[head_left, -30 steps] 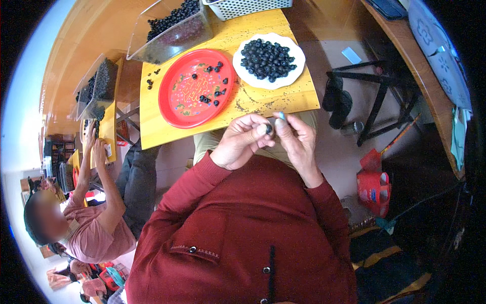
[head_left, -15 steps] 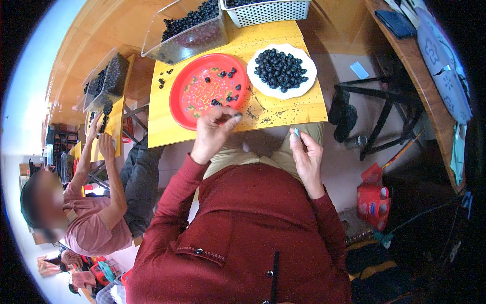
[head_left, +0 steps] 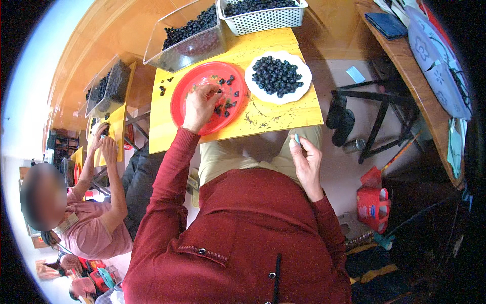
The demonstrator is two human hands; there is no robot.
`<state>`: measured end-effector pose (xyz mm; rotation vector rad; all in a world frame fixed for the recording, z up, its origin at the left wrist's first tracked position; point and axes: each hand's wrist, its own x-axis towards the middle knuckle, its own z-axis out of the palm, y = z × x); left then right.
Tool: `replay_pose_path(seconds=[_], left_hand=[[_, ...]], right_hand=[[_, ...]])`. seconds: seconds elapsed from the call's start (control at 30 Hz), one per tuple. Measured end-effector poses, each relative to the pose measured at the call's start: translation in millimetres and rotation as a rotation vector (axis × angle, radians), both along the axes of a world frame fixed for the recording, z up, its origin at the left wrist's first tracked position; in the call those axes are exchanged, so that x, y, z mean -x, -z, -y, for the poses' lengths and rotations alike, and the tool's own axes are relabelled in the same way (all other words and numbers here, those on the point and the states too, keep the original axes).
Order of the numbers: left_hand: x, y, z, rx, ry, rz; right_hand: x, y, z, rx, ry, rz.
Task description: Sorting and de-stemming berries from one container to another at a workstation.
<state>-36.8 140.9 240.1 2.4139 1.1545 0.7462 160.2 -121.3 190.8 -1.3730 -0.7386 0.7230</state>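
Observation:
My left hand (head_left: 201,109) reaches over a red plate (head_left: 178,111) with a printed pattern. Its fingertips pinch at a dark blueberry (head_left: 219,91); the thumb side is partly hidden. Several loose blueberries (head_left: 229,105) lie on the plate's right half. Above my lap, just off the table's near edge, my right hand (head_left: 307,161) grips a small light-blue tool with a thin tip (head_left: 297,138) between thumb and fingers. To the right of the red plate stands a white scalloped plate (head_left: 253,90) heaped with blueberries (head_left: 277,76).
Dark crumbs (head_left: 263,119) litter the yellow table (head_left: 162,134). At its far side are a clear bin (head_left: 195,53) and a white perforated basket (head_left: 263,21), both with dark berries. On the left, a co-worker (head_left: 93,223) handles berries at another table. A black folding frame (head_left: 377,119) stands right.
My left hand has moved forward from the plate's near rim to over its middle, fingers at a blueberry. My right hand keeps holding the blue tool in nearly the same place.

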Motion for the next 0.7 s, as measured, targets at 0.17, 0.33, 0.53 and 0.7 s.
replay_pose_path(seconds=[0.17, 0.33, 0.53, 0.7], left_hand=[[-32.9, -5.7, 12.1, -0.022, 0.109, 0.01], [-72.0, -8.0, 17.9, -0.115, 0.281, -0.002], [-99.2, -1.3, 34.6, -0.212, 0.483, -0.066], [-112.1, 1.0, 48.7, -0.332, 0.584, -0.186]], right_hand=[[-2.6, -6.3, 4.0, 0.028, 0.001, 0.042], [-3.9, -4.2, 6.3, 0.025, 0.027, 0.055], [-1.1, 3.4, 10.3, -0.012, 0.062, 0.085], [-1.1, 2.8, 12.2, -0.01, 0.058, 0.067]])
